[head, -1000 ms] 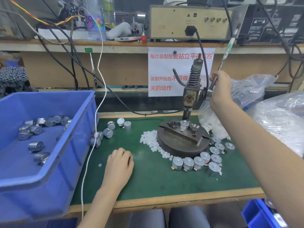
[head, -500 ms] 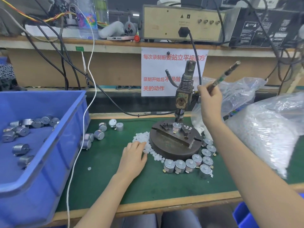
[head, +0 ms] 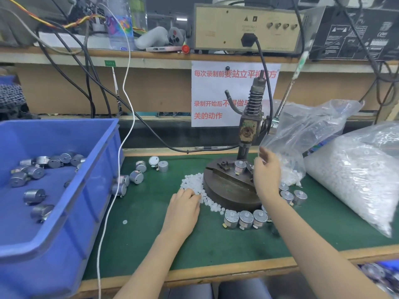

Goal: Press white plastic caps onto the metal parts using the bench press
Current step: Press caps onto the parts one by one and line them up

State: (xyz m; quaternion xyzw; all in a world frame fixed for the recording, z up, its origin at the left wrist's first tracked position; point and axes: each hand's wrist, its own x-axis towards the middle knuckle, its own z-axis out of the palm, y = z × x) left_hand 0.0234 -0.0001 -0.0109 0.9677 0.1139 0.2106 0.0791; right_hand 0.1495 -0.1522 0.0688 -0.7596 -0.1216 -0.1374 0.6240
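The bench press [head: 248, 130] stands on a round dark base [head: 228, 193] at the middle of the green mat. One metal part [head: 240, 166] sits upright in the fixture under the ram. My right hand [head: 266, 175] hovers just right of that part, fingers loose and holding nothing. The press lever [head: 289, 91] stands raised and free. My left hand [head: 183, 206] rests knuckles-up at the pile of white plastic caps [head: 192, 182] left of the base. Its fingertips are in the caps, so whether they pinch one is hidden.
Metal parts [head: 245, 219] line the front and right of the base. More metal parts [head: 136, 176] lie loose by the blue bin [head: 103, 190], which holds several. Two clear bags of caps [head: 356, 173] fill the right side. A white cable [head: 108, 212] runs down the mat.
My right hand let go of the lever and dropped to the fixture beside the metal part. The lever swung back up. My left hand moved right from the mat to the caps pile.
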